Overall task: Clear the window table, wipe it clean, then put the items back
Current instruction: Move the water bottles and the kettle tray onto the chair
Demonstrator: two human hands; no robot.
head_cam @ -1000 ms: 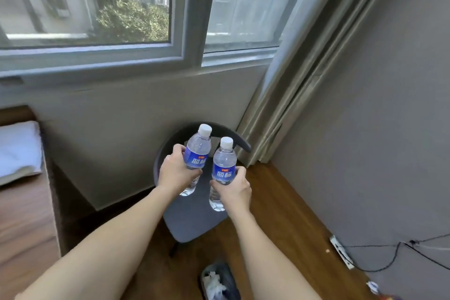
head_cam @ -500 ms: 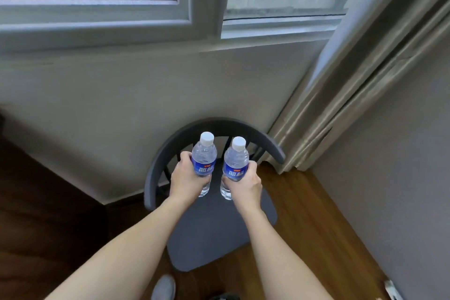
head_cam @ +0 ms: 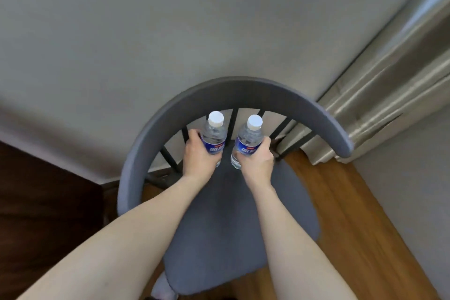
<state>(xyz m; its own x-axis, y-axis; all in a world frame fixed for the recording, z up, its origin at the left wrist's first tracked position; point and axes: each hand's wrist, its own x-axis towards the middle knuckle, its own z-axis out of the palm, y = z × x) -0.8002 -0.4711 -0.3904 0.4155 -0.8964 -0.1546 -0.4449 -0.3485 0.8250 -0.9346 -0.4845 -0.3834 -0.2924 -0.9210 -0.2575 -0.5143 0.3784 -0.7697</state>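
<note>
A water bottle is gripped in each hand, fingers wrapped round the blue labels: left bottle (head_cam: pixel 214 136) in the left hand (head_cam: pixel 198 157), right bottle (head_cam: pixel 247 141) in the right hand (head_cam: pixel 257 162). Both are held upright, side by side, not touching, over the back edge of the grey chair seat (head_cam: pixel 229 238), just inside the curved backrest (head_cam: pixel 243 87). Whether the bottoms are touching the seat can't be made out. Beige curtain (head_cam: pixel 389 95) is seen off to the right.

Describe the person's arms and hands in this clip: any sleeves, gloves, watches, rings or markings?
Both forearms are bare along their whole visible length; no sleeve edge enters the head view. The left hand and the right hand wear no gloves. No watch, bracelet or band shows at either wrist, and no ring or marking can be seen on the parts facing the camera. The fingertips are mostly hidden, so nails cannot be judged.
</note>
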